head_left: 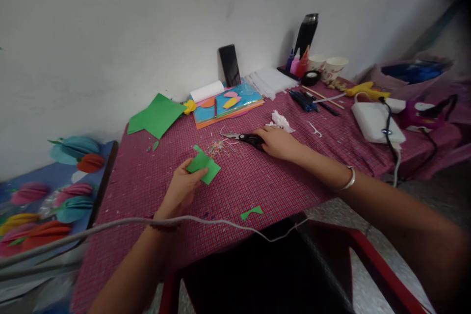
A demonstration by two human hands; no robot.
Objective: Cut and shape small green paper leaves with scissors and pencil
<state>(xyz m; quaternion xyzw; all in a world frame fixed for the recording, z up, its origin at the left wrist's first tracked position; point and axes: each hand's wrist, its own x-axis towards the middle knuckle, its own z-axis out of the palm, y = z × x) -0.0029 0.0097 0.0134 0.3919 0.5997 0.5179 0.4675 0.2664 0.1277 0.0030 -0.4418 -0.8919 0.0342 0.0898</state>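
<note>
Left hand (180, 189): fingers pinch a folded green paper piece (203, 165), held just above the checked tablecloth (257, 181). Right hand (277, 142): laid flat over the black handles of the scissors (245, 138), which lie on the cloth with blades pointing toward 9 o'clock — whether the fingers grip the handles cannot be told. The scissors lie at 2 o'clock from the paper piece, near it. A green offcut (252, 212) lies at 5 o'clock from the left hand — a green sheet (156, 115) at 11 o'clock, by the wall.
</note>
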